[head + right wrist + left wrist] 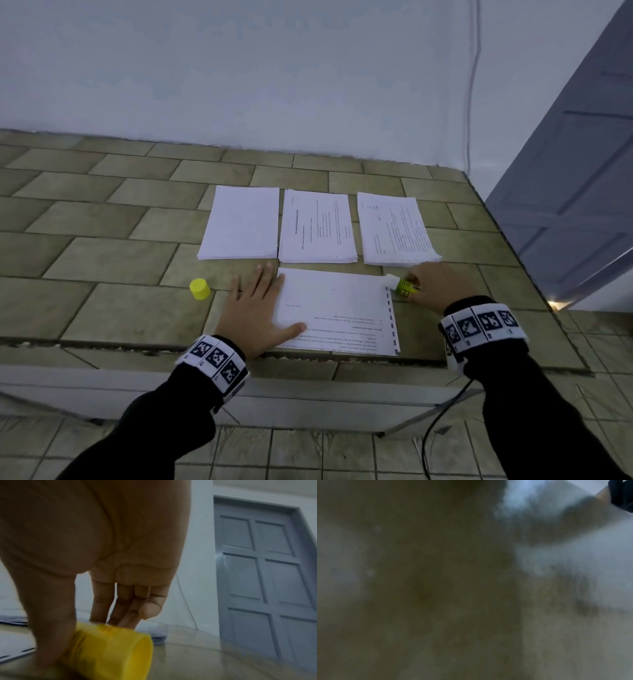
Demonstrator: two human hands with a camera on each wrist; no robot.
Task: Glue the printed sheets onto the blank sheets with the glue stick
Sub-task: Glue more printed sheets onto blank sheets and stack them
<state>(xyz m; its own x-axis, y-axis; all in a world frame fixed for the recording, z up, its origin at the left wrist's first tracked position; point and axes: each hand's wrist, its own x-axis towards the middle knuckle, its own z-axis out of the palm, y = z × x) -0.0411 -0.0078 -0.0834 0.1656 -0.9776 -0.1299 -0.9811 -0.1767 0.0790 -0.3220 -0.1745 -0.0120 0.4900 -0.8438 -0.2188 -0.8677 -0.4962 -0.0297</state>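
A sheet with printed lines [339,308] lies at the table's front edge. My left hand [260,301] presses flat on its left side, fingers straight and spread. My right hand [428,284] grips the uncapped yellow-green glue stick [402,286], whose white tip touches the sheet's far right corner. In the right wrist view thumb and fingers pinch the glue stick [109,649], which lies low over the table. The yellow cap [199,288] stands left of my left hand. Behind lie a blank stack [241,222] and two printed stacks [317,228] [394,229]. The left wrist view is dark and blurred.
The tile-patterned table [102,222] meets a white wall at the back. Its right edge runs near a grey panelled door [575,205], with a thin cable hanging down the wall beside it. A black cable hangs from my right wrist.
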